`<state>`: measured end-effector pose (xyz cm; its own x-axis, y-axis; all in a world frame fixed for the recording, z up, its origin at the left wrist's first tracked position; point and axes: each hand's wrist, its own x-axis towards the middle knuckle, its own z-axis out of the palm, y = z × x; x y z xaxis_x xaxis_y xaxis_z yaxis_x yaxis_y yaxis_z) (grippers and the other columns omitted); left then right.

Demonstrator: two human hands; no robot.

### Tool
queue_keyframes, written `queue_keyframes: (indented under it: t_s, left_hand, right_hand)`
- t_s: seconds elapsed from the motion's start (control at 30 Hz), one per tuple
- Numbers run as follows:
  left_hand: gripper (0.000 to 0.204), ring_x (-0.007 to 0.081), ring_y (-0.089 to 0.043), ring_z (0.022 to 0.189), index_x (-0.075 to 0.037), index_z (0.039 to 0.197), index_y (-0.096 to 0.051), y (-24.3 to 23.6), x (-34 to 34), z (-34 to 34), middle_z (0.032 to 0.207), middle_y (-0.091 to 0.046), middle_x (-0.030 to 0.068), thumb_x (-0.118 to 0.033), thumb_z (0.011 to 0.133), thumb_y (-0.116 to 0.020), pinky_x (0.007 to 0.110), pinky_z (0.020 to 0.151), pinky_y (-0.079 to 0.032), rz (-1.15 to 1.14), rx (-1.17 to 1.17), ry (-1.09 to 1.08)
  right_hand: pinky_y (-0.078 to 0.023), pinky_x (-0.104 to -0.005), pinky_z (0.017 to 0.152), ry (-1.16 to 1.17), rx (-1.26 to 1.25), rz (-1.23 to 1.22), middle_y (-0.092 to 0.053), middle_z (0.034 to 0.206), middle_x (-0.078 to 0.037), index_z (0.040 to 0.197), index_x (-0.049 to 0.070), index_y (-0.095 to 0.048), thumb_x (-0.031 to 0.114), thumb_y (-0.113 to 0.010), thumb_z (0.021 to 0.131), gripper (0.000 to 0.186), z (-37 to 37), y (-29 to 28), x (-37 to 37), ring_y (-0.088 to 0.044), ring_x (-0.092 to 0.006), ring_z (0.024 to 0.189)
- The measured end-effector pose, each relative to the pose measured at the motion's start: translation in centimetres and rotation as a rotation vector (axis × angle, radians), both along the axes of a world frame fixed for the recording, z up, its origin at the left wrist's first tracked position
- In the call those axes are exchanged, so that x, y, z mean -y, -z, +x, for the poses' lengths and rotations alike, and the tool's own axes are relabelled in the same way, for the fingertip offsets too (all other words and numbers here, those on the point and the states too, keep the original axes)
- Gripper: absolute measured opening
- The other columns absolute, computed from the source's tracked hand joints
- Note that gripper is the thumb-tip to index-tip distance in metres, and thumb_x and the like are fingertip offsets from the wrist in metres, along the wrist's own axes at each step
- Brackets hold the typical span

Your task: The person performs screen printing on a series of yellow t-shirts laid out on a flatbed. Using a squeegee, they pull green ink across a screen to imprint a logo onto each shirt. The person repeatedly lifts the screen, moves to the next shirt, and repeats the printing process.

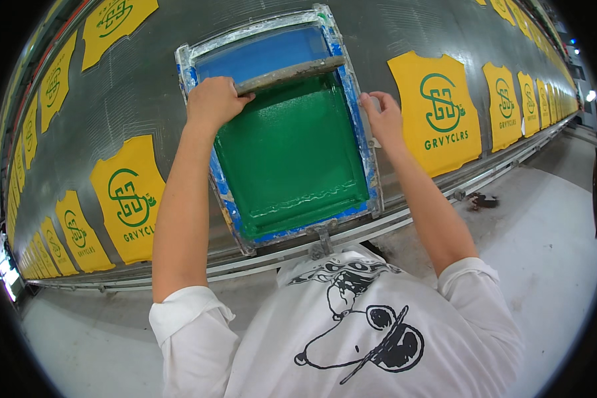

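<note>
A printing screen with a worn blue and metal frame lies on the long dark table. Green ink covers most of its mesh, and a blue strip of mesh shows at the far end. Across the mesh lies a squeegee with a grey, worn bar. My left hand is closed around the squeegee's left end. Just outside the frame's right edge is my right hand, holding nothing, its fingers loosely bent and apart. Whether its fingertips touch the frame I cannot tell.
Yellow shirt panels with green prints, such as one at the right and one at the left, lie in rows along the dark table. A metal rail runs along the near edge. A dark stain marks the pale floor.
</note>
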<state>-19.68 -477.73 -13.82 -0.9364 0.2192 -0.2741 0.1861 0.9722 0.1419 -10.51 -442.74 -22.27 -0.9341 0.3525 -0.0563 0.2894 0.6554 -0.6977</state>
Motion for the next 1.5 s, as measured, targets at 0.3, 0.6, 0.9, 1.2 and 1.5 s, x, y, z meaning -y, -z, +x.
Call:
queue_keyframes:
  t_s: [0.3,0.6,0.9,1.2,1.5]
  left_hand:
    - [0.054,0.0366,-0.074,0.081,-0.004,0.087,-0.078,0.3,0.1,-0.5,0.080,-0.074,0.0174,-0.058,0.082,-0.076,0.046,0.072,-0.060,-0.092,-0.040,0.027]
    - [0.054,0.0337,-0.075,0.083,-0.009,0.090,-0.080,0.5,-0.3,-1.0,0.082,-0.076,0.0129,-0.061,0.080,-0.076,0.045,0.071,-0.060,-0.106,-0.026,-0.029]
    - [0.057,0.0344,-0.074,0.087,-0.009,0.096,-0.078,1.0,-0.4,0.9,0.087,-0.076,0.0136,-0.064,0.080,-0.073,0.047,0.075,-0.059,-0.137,-0.023,-0.054]
    - [0.053,0.0339,-0.073,0.084,-0.011,0.094,-0.078,0.0,-1.7,8.4,0.083,-0.075,0.0131,-0.063,0.080,-0.075,0.046,0.072,-0.058,-0.130,0.049,-0.093]
    - [0.046,0.0320,-0.073,0.085,-0.013,0.093,-0.079,0.4,-3.0,18.2,0.088,-0.075,0.0081,-0.058,0.079,-0.078,0.045,0.072,-0.057,-0.076,0.018,-0.127]
  right_hand:
    - [-0.052,-0.0461,0.088,-0.878,-0.171,0.614,-0.068,0.097,-0.013,0.097,0.004,-0.070,0.048,-0.082,0.079,0.050,-12.4,-6.0,7.2,-0.066,-0.0338,0.104]
    - [-0.058,-0.0442,0.072,-0.838,-0.202,0.689,-0.071,0.083,-0.009,0.085,0.007,-0.073,0.048,-0.082,0.076,0.043,-12.5,-5.0,8.3,-0.072,-0.0315,0.084]
    - [-0.056,-0.0469,0.076,-0.895,-0.100,0.620,-0.070,0.082,-0.016,0.080,0.005,-0.071,0.027,-0.080,0.072,0.025,-10.5,-6.1,8.1,-0.070,-0.0354,0.083]
    - [-0.055,-0.0441,0.069,-0.838,-0.262,0.573,-0.066,0.080,-0.007,0.082,0.007,-0.065,0.041,-0.084,0.074,0.040,-2.5,-4.9,7.0,-0.069,-0.0298,0.081]
    - [-0.052,-0.0396,0.067,-0.861,-0.263,0.538,-0.064,0.076,-0.004,0.076,0.010,-0.066,0.031,-0.087,0.068,0.030,6.7,-5.2,5.6,-0.068,-0.0244,0.078]
